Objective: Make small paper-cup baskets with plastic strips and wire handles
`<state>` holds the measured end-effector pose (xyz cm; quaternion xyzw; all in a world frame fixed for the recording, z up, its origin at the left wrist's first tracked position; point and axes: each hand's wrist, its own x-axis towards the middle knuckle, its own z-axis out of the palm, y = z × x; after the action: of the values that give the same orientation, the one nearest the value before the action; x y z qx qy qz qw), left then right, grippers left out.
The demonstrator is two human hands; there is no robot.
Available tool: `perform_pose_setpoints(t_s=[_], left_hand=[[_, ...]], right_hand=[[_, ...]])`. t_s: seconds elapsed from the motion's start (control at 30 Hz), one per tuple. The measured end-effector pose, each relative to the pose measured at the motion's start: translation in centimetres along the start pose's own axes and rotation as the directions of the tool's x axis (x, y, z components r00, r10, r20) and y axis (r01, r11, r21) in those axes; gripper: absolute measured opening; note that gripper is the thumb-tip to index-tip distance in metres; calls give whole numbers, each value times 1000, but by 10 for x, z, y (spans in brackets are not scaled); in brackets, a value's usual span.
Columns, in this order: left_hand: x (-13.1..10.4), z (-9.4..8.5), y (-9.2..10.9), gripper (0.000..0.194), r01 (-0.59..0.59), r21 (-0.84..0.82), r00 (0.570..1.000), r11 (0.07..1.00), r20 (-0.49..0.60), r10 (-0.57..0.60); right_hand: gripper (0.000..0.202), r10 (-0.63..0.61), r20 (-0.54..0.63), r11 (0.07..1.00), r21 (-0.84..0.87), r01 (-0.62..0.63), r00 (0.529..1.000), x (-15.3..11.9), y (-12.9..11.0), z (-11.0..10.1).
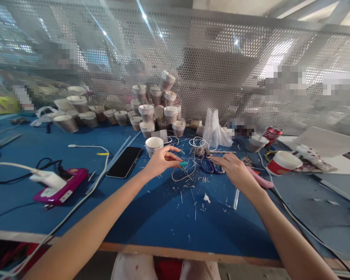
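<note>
My left hand [161, 161] is raised over the blue table, thumb and fingers drawn together in a pinch. Small teal patches show at its fingertips. What it pinches is too fine to name. My right hand [233, 169] is opposite, its fingers pressed together; whatever they hold is hidden or too thin to make out. Just behind and below the right fingertips lie blue-handled scissors [207, 166] and a ball of brown twine [199, 151]. A loop of thin cord [182, 179] lies between the hands. One white cup [154, 144] stands behind my left hand.
Little cups [146, 112] with handles are stacked at the back, before a perforated metal screen [216, 70]. A phone [125, 162] and a purple power strip [61, 188] lie left. Rightward are a pink-handled tool [259, 179], red paper cup [282, 163] and drink can [272, 135].
</note>
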<state>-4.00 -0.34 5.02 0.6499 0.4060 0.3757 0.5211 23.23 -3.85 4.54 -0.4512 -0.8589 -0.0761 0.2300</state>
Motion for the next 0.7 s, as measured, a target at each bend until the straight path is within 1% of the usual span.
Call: perform_pose_setpoints(t_s=[0.17, 0.47, 0.7], left_hand=[[0, 0, -1, 42, -6, -14, 1000, 1000, 7, 6], [-1, 0, 1, 41, -27, 51, 1000, 998, -14, 28], [-1, -1, 0, 42, -54, 54, 998, 997, -6, 55]], right_hand=[[36, 2, 3, 1000, 6, -2, 1000, -1, 0, 0], [36, -1, 8, 999, 36, 1, 1000, -2, 1, 2], [36, 3, 22, 1000, 24, -3, 1000, -2, 2, 3]])
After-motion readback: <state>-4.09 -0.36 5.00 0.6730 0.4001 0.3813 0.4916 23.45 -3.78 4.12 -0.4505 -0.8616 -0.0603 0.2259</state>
